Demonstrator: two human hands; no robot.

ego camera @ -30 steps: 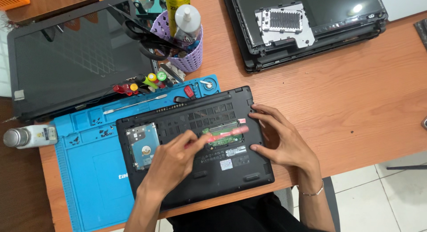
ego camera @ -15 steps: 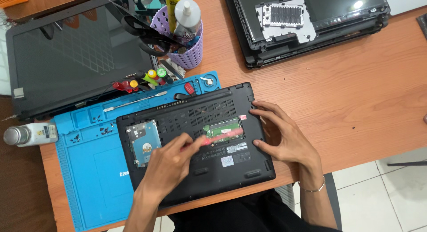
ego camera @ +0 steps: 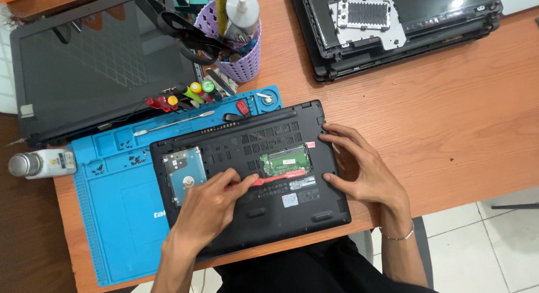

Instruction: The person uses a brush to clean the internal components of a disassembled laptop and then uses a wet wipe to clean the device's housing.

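A black laptop (ego camera: pixel 247 180) lies upside down at the near edge of the brown wooden table (ego camera: pixel 449 113), partly on a blue rubber mat (ego camera: pixel 112 197). The left hand (ego camera: pixel 208 206) pinches a thin red stick (ego camera: pixel 278 177) beside the green chip board (ego camera: pixel 285 161). The right hand (ego camera: pixel 365 172) lies open, fingers spread, on the laptop's right side.

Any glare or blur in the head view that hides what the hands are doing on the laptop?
Head view: even light, sharp focus on the left hand, right hand and open laptop base; soft shadows under both hands; one bright glare spot on the upper-right laptop, clear of the work; slight wide-angle bending toward the edges.
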